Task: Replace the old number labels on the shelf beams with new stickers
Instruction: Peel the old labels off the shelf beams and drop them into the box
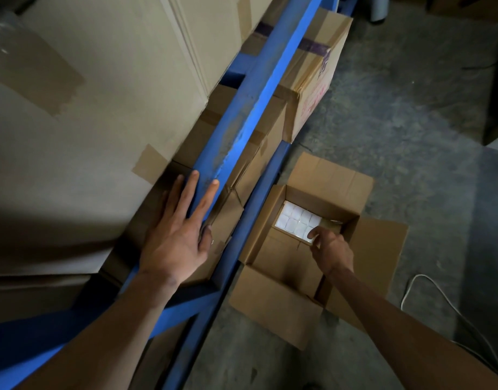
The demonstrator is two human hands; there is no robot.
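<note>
Head view, looking down along a blue shelf rack. No number label can be made out on the upper shelf beam; its face is scuffed and dusty, and its lower run is covered by the left forearm. The lower shelf beam is largely hidden behind the upper one and by cartons. The sheet of white stickers lies inside the open carton on the floor, just beside the rack; any printing on the stickers is too bright and small to read, and the sheet's near corner is covered by the right hand.

The left hand lies flat with fingers straight and spread, holding nothing; 2 fingertips rest on the upper shelf beam and the others on the large taped carton behind it. The right hand reaches down into the open carton, its fingers curled and its thumb and fingertips pinching the edge of the sticker sheet. The 2 hands are well apart.

Count: 2 blue beams running lengthwise, 1 open carton with 4 flaps spread, 1 sticker sheet, and 1 white cable on the floor, cut off at the right edge.
</note>
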